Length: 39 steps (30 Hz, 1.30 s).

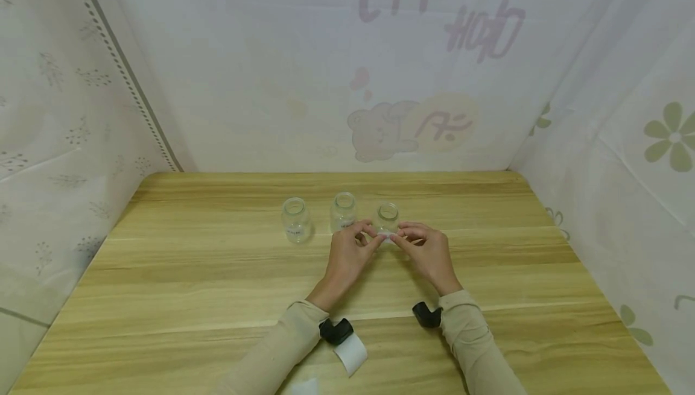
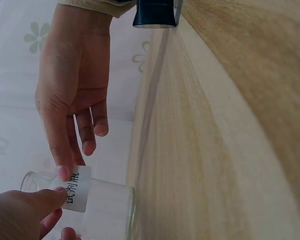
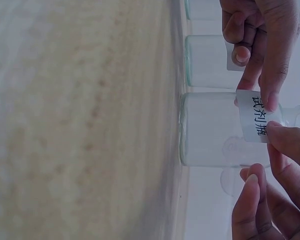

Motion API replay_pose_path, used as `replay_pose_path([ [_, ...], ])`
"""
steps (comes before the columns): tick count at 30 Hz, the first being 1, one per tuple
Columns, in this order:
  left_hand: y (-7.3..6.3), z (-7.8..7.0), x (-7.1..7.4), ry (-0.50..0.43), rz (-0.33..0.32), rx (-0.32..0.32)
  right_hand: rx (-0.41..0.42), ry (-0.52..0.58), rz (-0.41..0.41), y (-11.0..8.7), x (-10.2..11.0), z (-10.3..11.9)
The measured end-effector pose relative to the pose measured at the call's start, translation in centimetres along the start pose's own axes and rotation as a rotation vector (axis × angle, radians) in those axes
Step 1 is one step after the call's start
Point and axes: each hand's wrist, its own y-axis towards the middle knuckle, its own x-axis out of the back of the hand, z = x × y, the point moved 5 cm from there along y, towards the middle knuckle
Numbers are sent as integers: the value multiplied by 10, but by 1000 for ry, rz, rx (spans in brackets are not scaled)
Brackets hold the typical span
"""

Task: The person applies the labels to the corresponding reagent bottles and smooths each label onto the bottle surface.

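Note:
A clear glass jar (image 1: pixel 388 213) stands upright at the right end of a row of jars. A white label (image 3: pixel 250 117) with handwritten black characters lies against its front side. My left hand (image 1: pixel 350 250) pinches one end of the label, thumb on its face. The other end is pinched by my right hand (image 1: pixel 429 256); the two thumb tips nearly meet in the right wrist view. Behind the label, the jar's glass wall (image 2: pixel 110 207) shows in the left wrist view. The remaining fingers of my right hand curl loosely beside the jar.
A middle jar (image 1: pixel 343 207) and a left jar (image 1: pixel 295 220) stand nearby, each carrying a written label. A curved white strip (image 1: pixel 352 356) lies near the left sleeve, with another pale piece (image 1: pixel 305 387) at the bottom edge. Patterned cloth (image 1: pixel 271 81) hangs behind the wooden table (image 1: pixel 217 298).

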Motion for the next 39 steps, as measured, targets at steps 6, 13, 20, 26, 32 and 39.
replay_pose_path([
  [6, 0, 0, 0, 5, -1, -11, -2, 5, -6, 0, 1, -1],
  [13, 0, 0, -1, -3, 8, 9, -3, 23, -6, 0, 2, -1],
  [20, 0, -1, -1, -9, 15, -8, 1, 25, -13, 2, 3, 0],
  [26, 2, -2, -1, -12, 21, -21, -10, 30, -14, 2, 4, 0],
  [32, 3, -2, 0, -3, 23, -11, -13, 26, -16, 3, 4, 0],
  [39, 1, -2, 1, 11, 20, -15, -30, 34, -17, 1, 2, -3],
])
